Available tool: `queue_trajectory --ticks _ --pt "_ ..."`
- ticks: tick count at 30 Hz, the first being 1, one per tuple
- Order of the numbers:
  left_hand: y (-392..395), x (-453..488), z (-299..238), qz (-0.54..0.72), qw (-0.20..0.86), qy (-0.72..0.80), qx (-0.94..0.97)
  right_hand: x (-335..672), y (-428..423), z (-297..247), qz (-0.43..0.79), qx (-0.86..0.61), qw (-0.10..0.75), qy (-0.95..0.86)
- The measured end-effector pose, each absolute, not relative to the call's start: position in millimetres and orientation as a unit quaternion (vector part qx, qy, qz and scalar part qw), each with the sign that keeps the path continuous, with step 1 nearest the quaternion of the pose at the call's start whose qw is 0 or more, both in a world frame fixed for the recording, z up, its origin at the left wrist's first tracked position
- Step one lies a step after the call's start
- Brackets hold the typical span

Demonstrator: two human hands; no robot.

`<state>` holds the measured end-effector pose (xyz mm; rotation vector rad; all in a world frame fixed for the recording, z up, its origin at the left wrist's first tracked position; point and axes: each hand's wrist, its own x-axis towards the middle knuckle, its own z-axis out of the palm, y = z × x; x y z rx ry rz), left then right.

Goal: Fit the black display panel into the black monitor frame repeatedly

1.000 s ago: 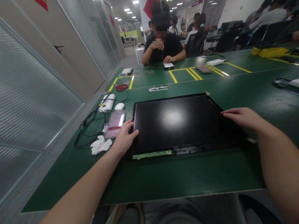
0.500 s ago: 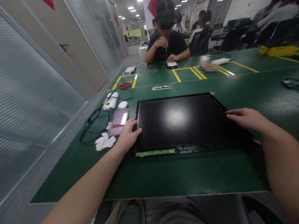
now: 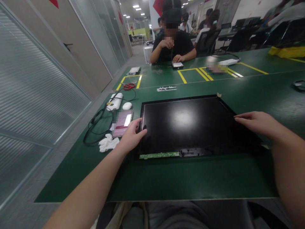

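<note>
A flat black LCD screen panel (image 3: 200, 130) lies on the green table, its glossy face up with a bright reflection in the middle. A narrow green circuit board (image 3: 159, 155) runs along the left part of its near edge. My left hand (image 3: 132, 135) grips the left edge, thumb over the frame and fingers along the side. At the right edge, my right hand (image 3: 254, 122) pinches the rim between thumb and fingers; its fingertips are partly hidden. Bits of pale tape (image 3: 219, 94) stick out at the panel's far right corner.
Left of the panel are a phone (image 3: 122, 123), crumpled tissue (image 3: 109, 143), a white oval case (image 3: 127, 106), a white power strip (image 3: 115, 101), black cables and red scissors (image 3: 129, 86). Thin white strips (image 3: 166, 88) lie beyond the panel. Across the table a person (image 3: 172, 44) works on a small device.
The head view has shifted slightly, moving the whole scene a little to the right in the picture. Both hands keep their places on the panel's edges.
</note>
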<state>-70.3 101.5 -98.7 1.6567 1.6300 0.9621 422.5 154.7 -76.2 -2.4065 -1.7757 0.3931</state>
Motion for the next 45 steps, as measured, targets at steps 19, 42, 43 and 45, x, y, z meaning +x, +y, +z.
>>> queue_trajectory --ticks 19,42,43,45 --pt "84 -82 -67 0.117 0.17 0.481 0.852 428 154 -82 0.237 -0.798 0.197 -0.517" --pt "86 -83 -65 0.087 0.127 0.466 0.871 426 155 -83 0.27 -0.818 0.213 -0.461" --pt "85 -82 -64 0.086 0.126 0.463 0.873 425 155 -82 0.273 -0.816 0.216 -0.462" --pt "85 -82 -64 0.089 0.124 0.459 0.875 424 155 -82 0.277 -0.814 0.22 -0.461"
